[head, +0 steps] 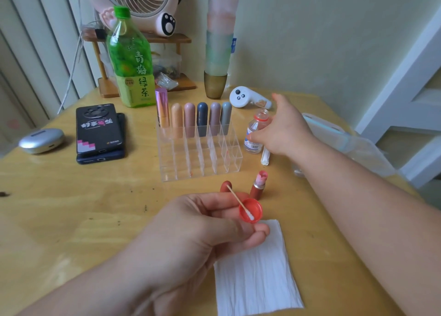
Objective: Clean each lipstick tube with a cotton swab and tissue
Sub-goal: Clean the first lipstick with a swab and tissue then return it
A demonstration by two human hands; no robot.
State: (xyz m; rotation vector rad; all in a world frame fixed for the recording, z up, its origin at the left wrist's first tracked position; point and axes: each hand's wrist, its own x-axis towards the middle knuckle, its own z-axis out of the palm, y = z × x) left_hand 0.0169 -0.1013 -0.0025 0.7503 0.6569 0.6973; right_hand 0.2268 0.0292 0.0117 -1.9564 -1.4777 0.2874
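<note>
Currently taking the clear organizer (200, 153) on the surface (71, 208) as reference. The open lipstick tube (259, 184) stands upright just in front of the organizer's front right corner, between the two hands and touched by neither. Its bullet is pink-red with an uneven, smeared top, above a silver collar and a brick-red base. The lipstick cap (224, 186) is just left of it, partly behind fingers.

Left hand (198, 229), in front of the organizer: fingers curled, pinching a cotton swab (241, 204) and a red bottle cap (250, 210), with the white swab tip inside the cap.

Right hand (284, 129), right of the organizer: fingers loosely spread, holding nothing, thumb at the small bottle (255, 134); contact cannot be told.

Hands well apart. The tissue (257, 268) lies flat in front of the organizer.
</note>
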